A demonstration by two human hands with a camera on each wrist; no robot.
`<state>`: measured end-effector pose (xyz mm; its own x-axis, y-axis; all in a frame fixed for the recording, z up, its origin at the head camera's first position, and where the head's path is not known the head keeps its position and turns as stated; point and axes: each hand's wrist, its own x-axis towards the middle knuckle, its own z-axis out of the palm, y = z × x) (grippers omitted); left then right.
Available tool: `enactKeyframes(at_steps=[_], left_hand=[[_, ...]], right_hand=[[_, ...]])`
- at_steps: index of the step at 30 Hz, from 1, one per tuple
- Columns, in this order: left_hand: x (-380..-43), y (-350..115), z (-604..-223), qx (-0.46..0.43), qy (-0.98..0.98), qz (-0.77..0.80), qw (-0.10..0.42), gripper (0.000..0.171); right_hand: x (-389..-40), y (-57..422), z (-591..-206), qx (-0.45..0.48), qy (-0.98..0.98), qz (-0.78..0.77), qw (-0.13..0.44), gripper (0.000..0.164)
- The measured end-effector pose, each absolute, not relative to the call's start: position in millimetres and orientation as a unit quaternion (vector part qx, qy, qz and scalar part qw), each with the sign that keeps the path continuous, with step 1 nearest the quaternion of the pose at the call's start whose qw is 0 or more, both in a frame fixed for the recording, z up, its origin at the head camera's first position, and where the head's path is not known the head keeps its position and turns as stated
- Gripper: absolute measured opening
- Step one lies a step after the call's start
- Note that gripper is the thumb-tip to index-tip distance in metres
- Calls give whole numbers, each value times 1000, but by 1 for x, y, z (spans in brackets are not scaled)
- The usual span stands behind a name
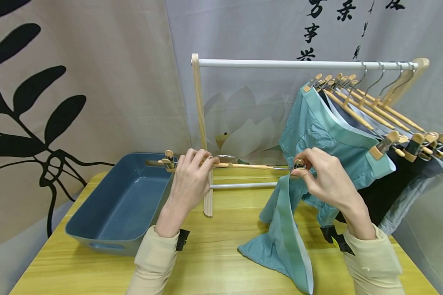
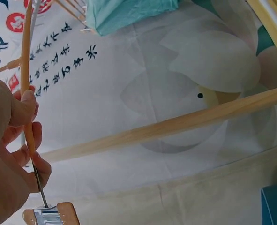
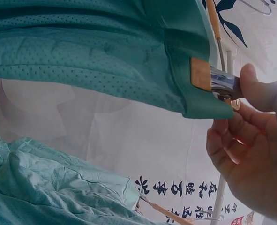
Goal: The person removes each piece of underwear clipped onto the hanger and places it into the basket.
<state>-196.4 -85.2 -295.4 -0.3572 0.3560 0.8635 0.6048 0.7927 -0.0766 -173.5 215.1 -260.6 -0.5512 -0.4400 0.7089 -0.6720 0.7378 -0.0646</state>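
My left hand (image 1: 190, 178) grips the wooden bar of a clip hanger (image 1: 243, 165) near its left end. In the left wrist view the free clip (image 2: 51, 215) at that end hangs below my fingers, with no cloth in it. At the other end my right hand (image 1: 328, 180) pinches a metal clip (image 3: 222, 82) with wooden pads, thumb on one side and fingers on the other. One corner of the waistband of teal shorts (image 1: 288, 241) sits in this clip. From there the perforated cloth droops down to the table.
A white rail (image 1: 280, 64) on wooden posts stands behind, and several clip hangers with teal shorts (image 1: 328, 135), black and grey garments crowd its right end. To the left is a blue bin (image 1: 114, 205) on the wooden table (image 1: 214, 262).
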Motion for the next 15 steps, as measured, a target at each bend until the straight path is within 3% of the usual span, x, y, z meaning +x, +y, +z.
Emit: enactKeyframes(at_steps=[15], left_hand=[[-196, -83, -295, -297, -821, -135, 468, 10]], right_hand=[[-171, 216, -257, 321, -865, 164, 350, 18]])
